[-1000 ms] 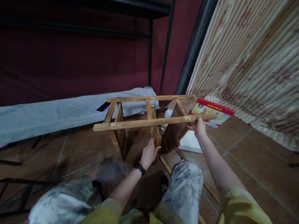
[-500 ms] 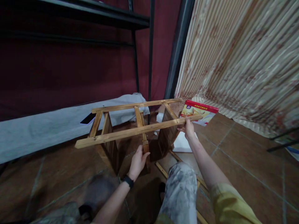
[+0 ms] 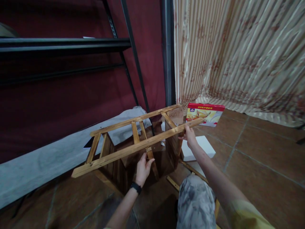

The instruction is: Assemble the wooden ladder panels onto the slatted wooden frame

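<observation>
A ladder-like wooden frame [image 3: 124,155] of two long rails and short crosspieces lies across the tops of slatted wooden panels [image 3: 172,148]. My right hand [image 3: 189,136] is closed around the near rail toward its right end. Below the same rail, my left hand [image 3: 143,168], with a black watch on its wrist, pinches a wooden upright [image 3: 150,155] at the middle. That upright's top meets the rail's underside; whether they are joined, I cannot tell. Another slatted panel [image 3: 114,162] stands under the frame's left part.
A red and yellow box [image 3: 206,114] and a white box [image 3: 198,148] sit on the tiled floor to the right. Loose wooden strips [image 3: 172,183] lie by my knee. Behind the frame are a dark metal shelf [image 3: 64,44], pale cloth [image 3: 47,156] and a phone [image 3: 88,143].
My view has tilted and shifted, so the frame slants more, its left end lower in view. Both hands keep their holds. The blurred shape at the lower left has mostly gone.
</observation>
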Motion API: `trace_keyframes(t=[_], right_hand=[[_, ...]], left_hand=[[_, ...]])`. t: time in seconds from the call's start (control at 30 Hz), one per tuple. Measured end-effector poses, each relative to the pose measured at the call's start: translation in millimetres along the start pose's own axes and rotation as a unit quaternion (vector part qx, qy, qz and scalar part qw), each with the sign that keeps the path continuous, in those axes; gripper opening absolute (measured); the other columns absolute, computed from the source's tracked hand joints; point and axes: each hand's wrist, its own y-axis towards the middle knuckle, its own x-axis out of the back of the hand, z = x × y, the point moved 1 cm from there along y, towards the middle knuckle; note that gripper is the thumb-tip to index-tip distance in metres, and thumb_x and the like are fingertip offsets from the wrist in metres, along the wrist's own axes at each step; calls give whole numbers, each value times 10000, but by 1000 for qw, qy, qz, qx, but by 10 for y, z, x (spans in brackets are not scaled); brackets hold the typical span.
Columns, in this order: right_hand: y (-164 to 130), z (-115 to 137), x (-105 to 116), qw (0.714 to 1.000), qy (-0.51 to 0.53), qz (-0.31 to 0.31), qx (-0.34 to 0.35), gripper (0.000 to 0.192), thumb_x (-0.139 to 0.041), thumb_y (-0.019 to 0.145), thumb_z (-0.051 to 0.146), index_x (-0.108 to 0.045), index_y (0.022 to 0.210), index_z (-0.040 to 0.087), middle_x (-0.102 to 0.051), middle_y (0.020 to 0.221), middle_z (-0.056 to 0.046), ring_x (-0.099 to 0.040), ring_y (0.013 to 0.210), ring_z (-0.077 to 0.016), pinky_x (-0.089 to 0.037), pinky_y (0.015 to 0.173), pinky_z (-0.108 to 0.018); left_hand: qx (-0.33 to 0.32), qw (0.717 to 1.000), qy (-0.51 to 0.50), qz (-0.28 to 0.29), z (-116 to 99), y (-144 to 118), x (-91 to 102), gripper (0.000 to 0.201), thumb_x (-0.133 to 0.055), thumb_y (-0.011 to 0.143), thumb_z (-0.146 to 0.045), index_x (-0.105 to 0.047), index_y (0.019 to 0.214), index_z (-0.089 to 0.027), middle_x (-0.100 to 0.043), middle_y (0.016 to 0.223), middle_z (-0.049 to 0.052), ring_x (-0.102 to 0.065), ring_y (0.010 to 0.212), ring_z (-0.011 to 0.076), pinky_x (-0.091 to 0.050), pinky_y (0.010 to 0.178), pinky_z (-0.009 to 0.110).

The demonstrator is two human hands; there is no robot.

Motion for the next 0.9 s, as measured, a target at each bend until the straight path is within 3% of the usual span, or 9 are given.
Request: trace_keyframes(t=[0.37, 0.53, 0.67, 0.9], right_hand=[[49, 32, 11, 1000, 16, -6, -2, 207, -564, 806, 387, -548, 907, 207, -561, 851, -12, -572, 824, -167, -593, 563, -271], [51, 111, -19, 999, 32, -3, -21, 198, -572, 801, 360, -539, 928, 212, -557, 879, 0, -561, 829, -146, -599, 578, -273], [101, 163, -57, 998, 36, -8, -46, 190, -568, 808, 361, -542, 925, 213, -553, 863, 2, -549, 806, -138, -607, 589, -292], [160, 249, -128, 996, 39, -27, -80, 113, -549, 816, 322, -532, 858, 219, -460, 737, 27, -470, 692, -125, -620, 597, -360]], left_hand=[[5, 1000, 6, 17, -68, 24, 63, 463, -558, 866, -442, -523, 1213, -138, -663, 1144, 132, -646, 1027, 239, -502, 906, 363], [-2, 1000, -13, 13, -12, 63, 20, 453, -576, 858, -417, -523, 1224, -154, -635, 1222, 128, -607, 1130, 243, -464, 989, 385], [6, 1000, -18, 14, -5, 106, -37, 448, -587, 852, -407, -527, 1222, -160, -646, 1205, 124, -624, 1098, 247, -476, 972, 393], [25, 999, -22, -27, -20, 235, -79, 473, -628, 816, -383, -542, 1222, -156, -648, 1216, 135, -614, 1127, 266, -472, 980, 419]])
